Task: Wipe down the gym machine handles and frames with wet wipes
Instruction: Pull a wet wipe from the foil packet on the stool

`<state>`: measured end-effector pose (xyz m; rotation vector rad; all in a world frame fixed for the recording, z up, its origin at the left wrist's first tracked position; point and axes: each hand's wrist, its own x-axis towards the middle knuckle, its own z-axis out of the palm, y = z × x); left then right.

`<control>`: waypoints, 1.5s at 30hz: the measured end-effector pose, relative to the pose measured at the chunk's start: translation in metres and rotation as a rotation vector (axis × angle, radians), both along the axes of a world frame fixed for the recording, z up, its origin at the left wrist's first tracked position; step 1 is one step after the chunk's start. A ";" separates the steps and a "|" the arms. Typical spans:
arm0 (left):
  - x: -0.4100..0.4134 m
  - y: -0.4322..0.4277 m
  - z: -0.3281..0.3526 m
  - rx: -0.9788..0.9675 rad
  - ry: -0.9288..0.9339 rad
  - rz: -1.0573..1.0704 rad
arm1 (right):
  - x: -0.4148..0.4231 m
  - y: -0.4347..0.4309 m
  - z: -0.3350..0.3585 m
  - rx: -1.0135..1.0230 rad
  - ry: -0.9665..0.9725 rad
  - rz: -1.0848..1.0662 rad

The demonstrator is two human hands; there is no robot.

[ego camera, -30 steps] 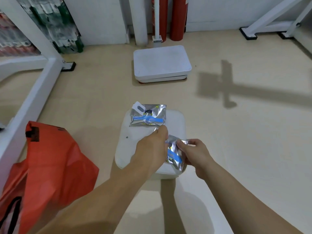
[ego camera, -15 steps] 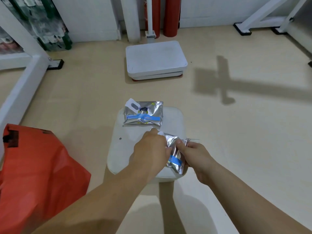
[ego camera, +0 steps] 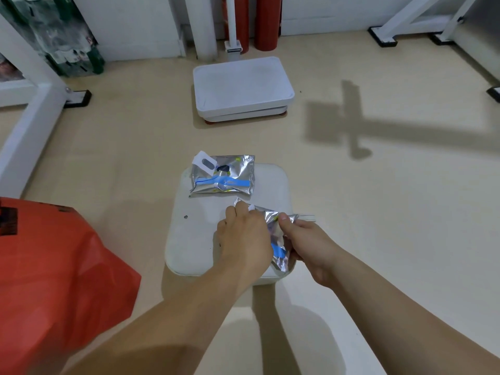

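Note:
A silver wet-wipe pack (ego camera: pixel 277 239) with a blue stripe is held over the near right part of a white padded seat (ego camera: pixel 203 234). My right hand (ego camera: pixel 305 242) grips the pack's right side, thumb on top. My left hand (ego camera: pixel 243 236) covers the pack's left side, its fingertips pinching something white at the pack's top; how much wipe is out is hidden. A second silver pack (ego camera: pixel 223 175) with its white flap lifted lies on the seat's far edge.
An orange bag (ego camera: pixel 54 280) fills the lower left. A white scale platform (ego camera: pixel 242 87) stands ahead on the beige floor, red cylinders (ego camera: pixel 266 20) behind it. White machine frame bars run at the left (ego camera: pixel 29 125) and top right (ego camera: pixel 422 14).
The camera has tilted and shifted slightly, so the bag sits lower left. My left fingers have worked toward the pack's top edge; both hands stay on the pack.

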<state>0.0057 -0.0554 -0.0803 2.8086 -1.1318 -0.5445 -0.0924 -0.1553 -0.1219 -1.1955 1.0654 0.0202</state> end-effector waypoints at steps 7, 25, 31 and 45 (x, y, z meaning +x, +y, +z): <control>0.014 -0.003 -0.001 0.014 0.222 0.128 | 0.001 0.002 -0.005 -0.014 -0.002 0.016; 0.044 0.024 0.016 -0.464 0.539 0.119 | 0.003 0.008 0.004 -0.052 0.023 -0.018; 0.035 0.019 -0.007 -0.353 0.232 -0.144 | 0.003 0.011 0.010 -0.059 -0.040 -0.019; 0.044 0.019 0.054 -0.873 0.734 0.425 | 0.013 0.013 0.030 -0.058 0.126 -0.124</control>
